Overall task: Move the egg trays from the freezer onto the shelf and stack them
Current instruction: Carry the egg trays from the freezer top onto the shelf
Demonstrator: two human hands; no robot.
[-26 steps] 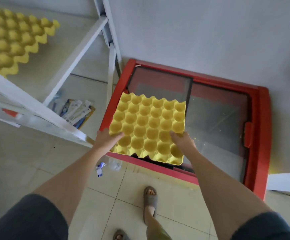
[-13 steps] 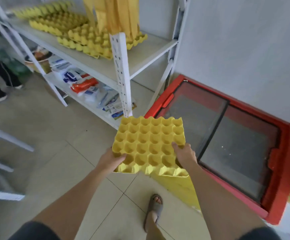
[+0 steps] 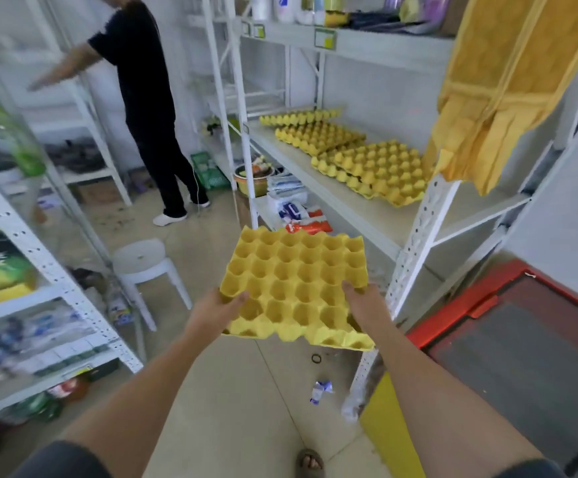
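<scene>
The yellow egg tray (image 3: 294, 288) is clamped at its near corners by the left hand (image 3: 211, 310) and right hand (image 3: 366, 307). It has been carried from above the freezer (image 3: 522, 339), now right of the hands, toward the shelf (image 3: 366, 208), where stacked trays (image 3: 377, 170) are seen ahead.

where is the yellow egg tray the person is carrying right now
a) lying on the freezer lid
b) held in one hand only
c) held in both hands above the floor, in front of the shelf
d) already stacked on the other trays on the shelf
c: the left hand and right hand each grip a near corner of the egg tray, which hangs over the floor, short of the shelf and its stacked trays, and off the freezer.
</scene>
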